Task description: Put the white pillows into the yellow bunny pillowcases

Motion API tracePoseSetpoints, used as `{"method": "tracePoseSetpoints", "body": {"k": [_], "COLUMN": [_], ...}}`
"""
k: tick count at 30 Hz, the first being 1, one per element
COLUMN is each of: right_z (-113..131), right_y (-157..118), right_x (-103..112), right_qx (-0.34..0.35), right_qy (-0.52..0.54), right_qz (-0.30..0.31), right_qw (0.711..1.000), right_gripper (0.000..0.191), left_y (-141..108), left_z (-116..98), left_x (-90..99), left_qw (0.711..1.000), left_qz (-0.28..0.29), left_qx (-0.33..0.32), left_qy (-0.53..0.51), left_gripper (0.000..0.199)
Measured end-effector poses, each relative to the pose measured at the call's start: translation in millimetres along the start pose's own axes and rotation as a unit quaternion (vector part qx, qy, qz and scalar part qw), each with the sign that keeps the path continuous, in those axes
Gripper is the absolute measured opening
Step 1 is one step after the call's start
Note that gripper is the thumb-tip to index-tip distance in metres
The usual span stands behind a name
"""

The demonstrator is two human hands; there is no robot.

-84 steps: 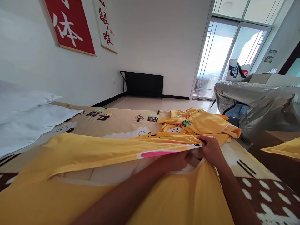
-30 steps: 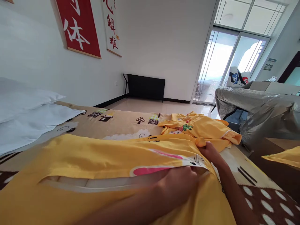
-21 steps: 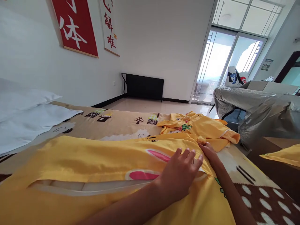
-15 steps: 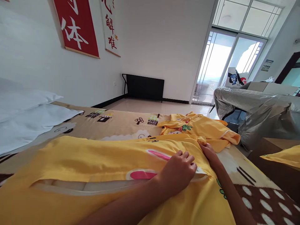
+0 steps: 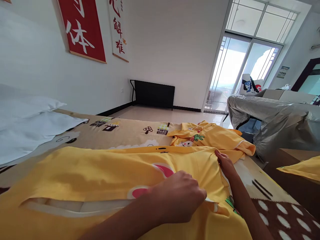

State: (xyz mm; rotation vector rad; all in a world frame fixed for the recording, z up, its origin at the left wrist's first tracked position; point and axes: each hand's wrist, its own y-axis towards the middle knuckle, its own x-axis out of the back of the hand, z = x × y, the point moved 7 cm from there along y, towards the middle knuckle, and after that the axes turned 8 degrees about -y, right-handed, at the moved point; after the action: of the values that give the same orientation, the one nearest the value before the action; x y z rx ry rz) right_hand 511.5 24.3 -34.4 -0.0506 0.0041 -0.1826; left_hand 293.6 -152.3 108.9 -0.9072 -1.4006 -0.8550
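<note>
A yellow pillowcase (image 5: 100,170) printed with pink rabbit ears lies across the bed before me. Through a long slit in it, a whitish pillow (image 5: 67,206) shows inside. Near the slit's right end, my left hand (image 5: 178,195) is closed on the pillowcase fabric, its fingertips mostly hidden behind the knuckles. At the far right corner my right hand (image 5: 224,164) pinches the pillowcase edge between thumb and fingers. Cloth between the two hands is stretched in creases. Just beyond lies a crumpled yellow cloth (image 5: 215,135) with a carrot and rabbit print.
White pillows (image 5: 37,123) sit at the left on a patterned blanket (image 5: 130,130). To the right stand a cardboard box (image 5: 287,180) with yellow cloth on it and a plastic-wrapped piece of furniture (image 5: 272,116). A black folded panel (image 5: 155,95) leans on the far wall.
My left hand has moved down and slightly left, pulling the fabric toward me. My right hand stays at the corner, where the bunched cloth is now flatter and tauter.
</note>
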Motion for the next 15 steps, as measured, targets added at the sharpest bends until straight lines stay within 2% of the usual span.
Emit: {"method": "tracePoseSetpoints", "body": {"k": [4,9,12,15], "right_z": [3,13,17,21], "right_y": [-4,-17,-21,-25], "right_x": [1,-16,-26,-33], "right_qx": [-0.006,-0.013,-0.015,-0.010], "right_qy": [0.004,0.003,0.004,0.013], "right_qz": [0.003,0.038,0.042,0.044], "right_qw": [1.000,0.999,0.999,0.999], "right_gripper": [0.035,0.036,0.032,0.033], "left_y": [-4,4,12,19], "left_z": [1,5,0,-3], "left_x": [4.1,-7.2,-12.5,-16.8], "left_qw": [1.000,1.000,0.998,0.989], "left_qz": [0.011,0.005,-0.061,-0.140], "left_qx": [0.006,0.025,0.009,0.006], "left_qy": [-0.011,-0.018,0.011,0.036], "left_gripper": [0.008,0.005,0.006,0.016]}}
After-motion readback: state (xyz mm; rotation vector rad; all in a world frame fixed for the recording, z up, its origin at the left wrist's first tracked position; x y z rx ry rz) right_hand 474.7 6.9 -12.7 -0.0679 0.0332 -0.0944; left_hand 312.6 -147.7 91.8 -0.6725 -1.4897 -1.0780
